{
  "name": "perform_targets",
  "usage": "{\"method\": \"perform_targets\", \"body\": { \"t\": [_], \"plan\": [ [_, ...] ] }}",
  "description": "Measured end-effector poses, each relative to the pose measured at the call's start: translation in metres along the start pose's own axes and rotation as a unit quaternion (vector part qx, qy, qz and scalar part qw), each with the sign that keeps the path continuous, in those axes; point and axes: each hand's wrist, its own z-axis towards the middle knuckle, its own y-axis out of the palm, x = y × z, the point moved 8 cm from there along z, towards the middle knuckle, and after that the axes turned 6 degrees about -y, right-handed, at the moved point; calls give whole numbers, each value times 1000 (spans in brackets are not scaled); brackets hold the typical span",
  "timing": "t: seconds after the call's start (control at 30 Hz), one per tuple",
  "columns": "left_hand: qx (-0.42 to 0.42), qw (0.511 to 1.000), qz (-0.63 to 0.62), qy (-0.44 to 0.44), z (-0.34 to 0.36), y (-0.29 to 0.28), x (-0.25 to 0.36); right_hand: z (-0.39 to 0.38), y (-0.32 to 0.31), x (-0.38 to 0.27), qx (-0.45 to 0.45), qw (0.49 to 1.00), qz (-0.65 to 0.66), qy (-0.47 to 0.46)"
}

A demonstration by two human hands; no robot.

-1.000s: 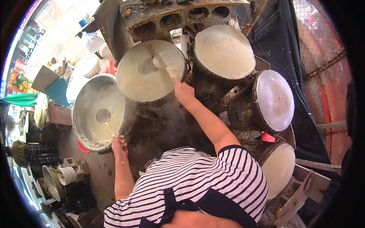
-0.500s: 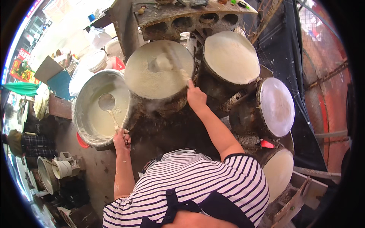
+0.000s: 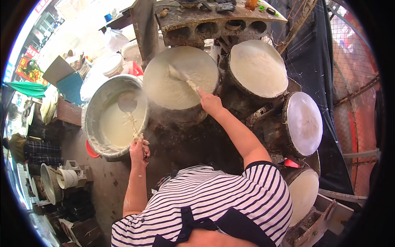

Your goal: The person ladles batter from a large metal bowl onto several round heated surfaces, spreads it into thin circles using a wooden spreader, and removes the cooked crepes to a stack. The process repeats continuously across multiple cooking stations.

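Clutching a ladle (image 3: 127,101) now in a closed left hand (image 3: 139,151) by the near rim of the grey basin (image 3: 94,117)! And just right of the basin, gripping a batter-caked spreader (image 3: 177,73) in a folded right hand (image 3: 210,103), across the first drum (image 3: 181,114). Hemmed in, too: flanked farther right of the basin by a second drum (image 3: 258,68) and a white-topped drum (image 3: 304,123), walled off at the basin's far right by a black sheet (image 3: 306,53), crowded behind the basin by a white bucket (image 3: 112,65).
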Motion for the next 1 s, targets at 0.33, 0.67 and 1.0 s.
{"method": "perform_targets", "body": {
  "t": [0.33, 0.67, 1.0],
  "plan": [
    [-30, 966, 247, 77, 41, 89, 51, -28, -10, -6, 24, 1000, 4, -14],
    [-39, 807, 456, 372, 140, 123, 33, -125, 65, -77, 200, 833, 422, 296],
    [-365, 788, -379, -319, 16, 164, 41, -56, 92, -171, 113, 643, 722, 230]
  ]
}}
